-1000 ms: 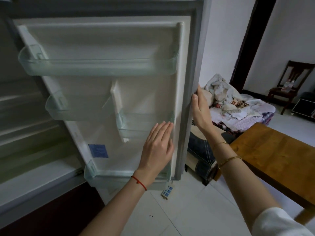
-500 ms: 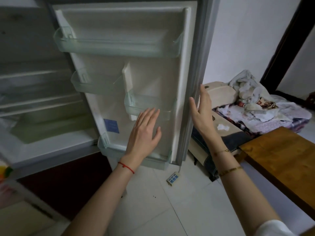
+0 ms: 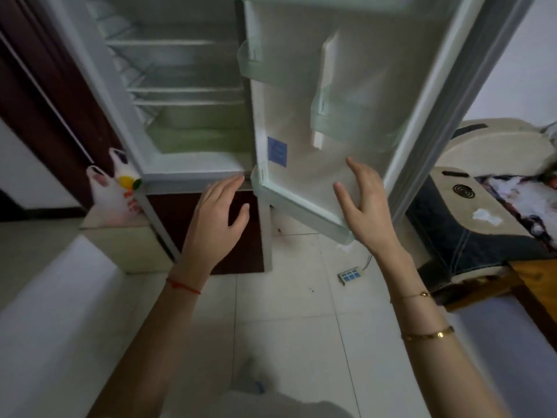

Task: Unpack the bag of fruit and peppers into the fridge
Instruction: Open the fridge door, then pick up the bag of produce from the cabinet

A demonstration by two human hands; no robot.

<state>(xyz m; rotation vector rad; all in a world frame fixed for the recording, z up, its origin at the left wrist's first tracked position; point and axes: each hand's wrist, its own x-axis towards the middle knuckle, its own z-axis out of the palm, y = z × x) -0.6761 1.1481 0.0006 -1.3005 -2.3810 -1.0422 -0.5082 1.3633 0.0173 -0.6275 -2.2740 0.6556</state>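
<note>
The fridge (image 3: pixel 180 122) stands with its door (image 3: pixel 346 86) swung wide to the right, showing bare white shelves and clear door bins. A thin white plastic bag (image 3: pixel 113 191) with yellow, green and red produce showing through sits on a low cream surface left of the fridge. My left hand (image 3: pixel 215 218) hovers open in front of the fridge's lower edge, holding nothing. My right hand (image 3: pixel 366 203) is open too, fingers spread in front of the door's lower bin; whether it touches is unclear.
A dark red lower fridge panel (image 3: pixel 208 233) is below the open compartment. A power strip (image 3: pixel 351 274) lies on the white tiled floor. A padded seat with heaped cloth (image 3: pixel 494 191) and a wooden table corner (image 3: pixel 536 282) are at right. A white ledge (image 3: pixel 51 312) runs along the left.
The view has swung left and down, bringing the bag into sight. My right hand came off the door's outer edge to its inner side; my left hand moved off the door toward the fridge body.
</note>
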